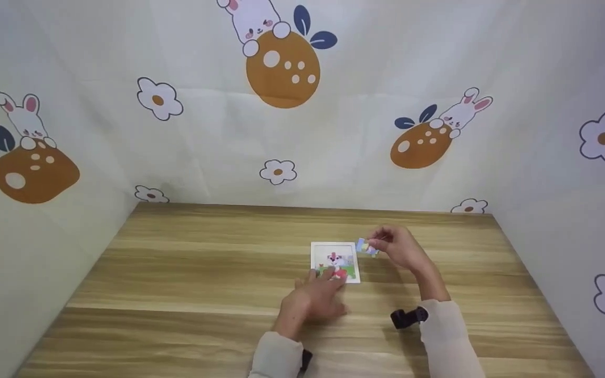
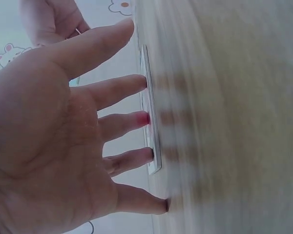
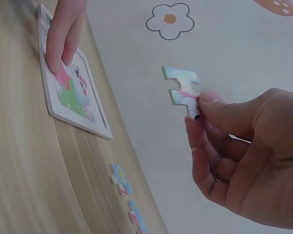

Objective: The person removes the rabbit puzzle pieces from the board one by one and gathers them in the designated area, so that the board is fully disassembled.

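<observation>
Facing a bunny-print cloth (image 1: 202, 142) across a wood-grain surface (image 1: 192, 262). Resting three straight, spread fingers of the left hand (image 1: 321, 296) on a white puzzle tray (image 1: 357, 265) from its near side. Pinching a puzzle piece (image 3: 186, 89) in the right hand (image 1: 399, 249), raised just right of the tray, near two loose pieces (image 3: 121, 179). Scarcely making out the held piece's long axis at this tilt.

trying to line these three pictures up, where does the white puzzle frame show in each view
Head: the white puzzle frame is just right of centre, below the middle.
Left wrist: near the middle, seen almost edge-on as a thin upright strip.
Right wrist: upper left, slanted.
Shared landmark: the left hand, with fingers reaching onto the puzzle in all three.
</observation>
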### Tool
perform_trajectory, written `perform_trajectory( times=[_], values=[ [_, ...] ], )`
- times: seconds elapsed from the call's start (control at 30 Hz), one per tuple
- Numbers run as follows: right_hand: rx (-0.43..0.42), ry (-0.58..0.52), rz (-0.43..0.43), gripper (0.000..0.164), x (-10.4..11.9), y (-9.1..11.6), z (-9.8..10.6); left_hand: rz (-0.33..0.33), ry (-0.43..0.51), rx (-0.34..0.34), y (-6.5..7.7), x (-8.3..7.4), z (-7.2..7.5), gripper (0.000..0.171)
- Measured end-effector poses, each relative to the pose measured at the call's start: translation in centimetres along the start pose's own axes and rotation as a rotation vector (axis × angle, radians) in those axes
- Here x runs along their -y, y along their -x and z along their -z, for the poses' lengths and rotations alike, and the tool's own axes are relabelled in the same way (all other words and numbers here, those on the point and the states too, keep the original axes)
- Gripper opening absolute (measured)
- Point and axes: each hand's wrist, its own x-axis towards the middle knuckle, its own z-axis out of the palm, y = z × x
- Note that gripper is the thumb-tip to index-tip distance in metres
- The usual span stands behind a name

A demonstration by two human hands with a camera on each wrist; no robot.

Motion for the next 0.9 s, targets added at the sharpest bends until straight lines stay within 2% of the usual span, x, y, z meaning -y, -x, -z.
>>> perform_trajectory(
  times=[0.23,0.57,0.67,0.8,0.9],
  values=[
    [-0.008,-0.008,-0.06,0.007,-1.5,0.0,0.6,-0.003,-0.025,-0.009,-0.1,0.1,0.0,0.068],
    [0.033,-0.009,-0.201,0.007,-3.5,-0.1,-0.2,0.006,0.002,0.0,-0.1,0.1,-0.2,0.068],
    [0.015,0.001,-0.215,0.007,-3.9,-0.2,-0.5,0.009,0.007,0.006,-0.1,0.1,-0.2,0.069],
    [-0.011,0.057,-0.217,0.006,-4.3,-0.3,-0.9,-0.008,-0.032,-0.009,-0.2,0.1,-0.2,0.071],
    [-0.013,0.054,-0.24,0.008,-4.4,-0.3,-1.0,-0.02,-0.057,-0.02,-0.2,0.1,-0.3,0.071]
  ],
)
